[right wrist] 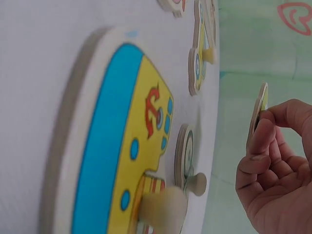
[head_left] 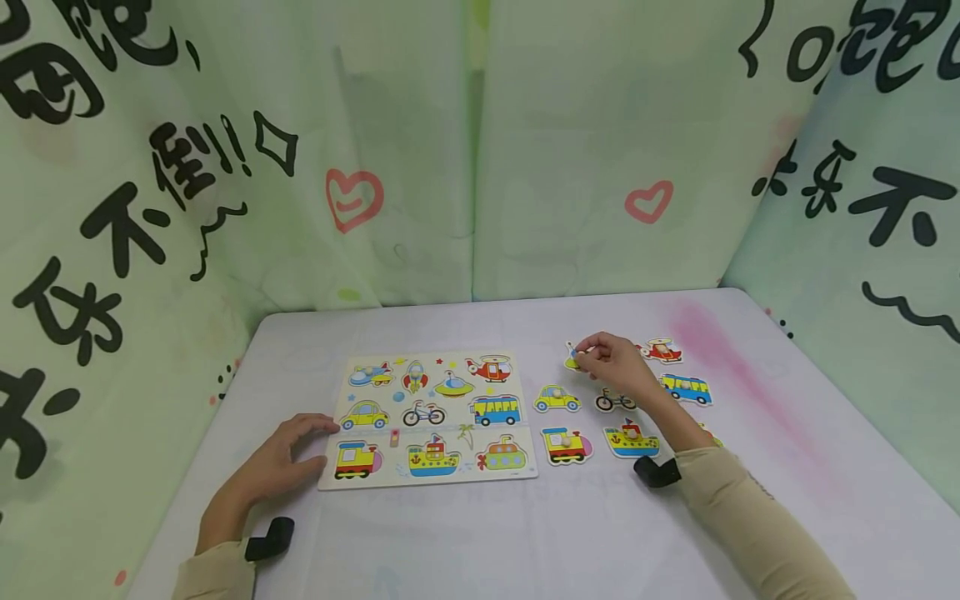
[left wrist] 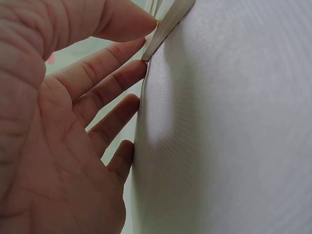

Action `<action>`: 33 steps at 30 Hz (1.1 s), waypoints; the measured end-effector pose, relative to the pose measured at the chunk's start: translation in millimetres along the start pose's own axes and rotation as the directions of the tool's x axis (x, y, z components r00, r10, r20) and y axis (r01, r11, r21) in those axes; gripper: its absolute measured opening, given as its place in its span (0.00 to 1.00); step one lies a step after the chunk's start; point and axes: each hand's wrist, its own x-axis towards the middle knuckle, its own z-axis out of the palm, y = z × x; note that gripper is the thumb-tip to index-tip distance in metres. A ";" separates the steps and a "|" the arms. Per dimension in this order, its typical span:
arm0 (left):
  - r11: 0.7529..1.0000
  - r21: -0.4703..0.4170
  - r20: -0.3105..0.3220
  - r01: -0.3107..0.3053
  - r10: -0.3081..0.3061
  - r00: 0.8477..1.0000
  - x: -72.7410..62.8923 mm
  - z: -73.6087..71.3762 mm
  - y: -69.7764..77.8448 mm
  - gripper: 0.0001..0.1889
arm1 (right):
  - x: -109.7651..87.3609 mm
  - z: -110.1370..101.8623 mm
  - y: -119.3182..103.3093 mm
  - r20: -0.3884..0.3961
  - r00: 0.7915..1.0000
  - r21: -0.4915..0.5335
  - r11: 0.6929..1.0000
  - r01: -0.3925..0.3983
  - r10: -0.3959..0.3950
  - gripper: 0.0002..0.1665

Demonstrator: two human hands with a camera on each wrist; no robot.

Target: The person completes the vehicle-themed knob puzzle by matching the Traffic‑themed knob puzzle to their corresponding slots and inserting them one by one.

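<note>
My left hand rests at the left edge of a white picture puzzle board. In the left wrist view its thumb and fingers touch the board's edge, fingers fairly straight. Right of the board, my right hand pinches a small wooden puzzle piece with yellow-green and blue colouring. In the right wrist view this piece is held edge-on between thumb and fingers, off the table, so most of its picture is hidden.
Knobbed puzzle pieces lie right of the board: car, train, ship, bicycle, bus and helicopter. Another piece is mostly behind the right forearm. A white cloth covers the table; green printed curtains surround it.
</note>
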 end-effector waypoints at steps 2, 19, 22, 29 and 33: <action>1.000 -0.005 -0.002 -0.008 0.008 1.000 0.2 -0.1 -0.5 0.22 | 0.3 4.5 -2.1 0.010 1.000 0.006 1.000 0.009 -0.009 0.15; 1.000 0.007 -0.005 -0.008 0.008 1.000 -0.1 -0.8 0.9 0.22 | -1.2 37.0 -29.1 0.041 0.999 0.073 0.997 0.018 -0.021 0.13; 1.000 0.006 -0.007 -0.016 0.016 1.000 0.0 -1.4 1.1 0.22 | -0.3 42.0 -32.1 0.048 0.999 0.081 0.997 0.016 -0.020 0.13; 1.000 -0.013 -0.004 -0.017 0.017 1.000 0.2 -1.4 0.3 0.22 | 0.8 53.0 -40.5 0.070 0.996 0.090 0.995 0.044 -0.051 0.13; 1.000 -0.020 -0.005 -0.016 0.016 1.000 -0.1 -1.6 0.4 0.22 | 1.7 59.1 -45.9 0.082 0.994 0.107 0.992 0.067 -0.076 0.13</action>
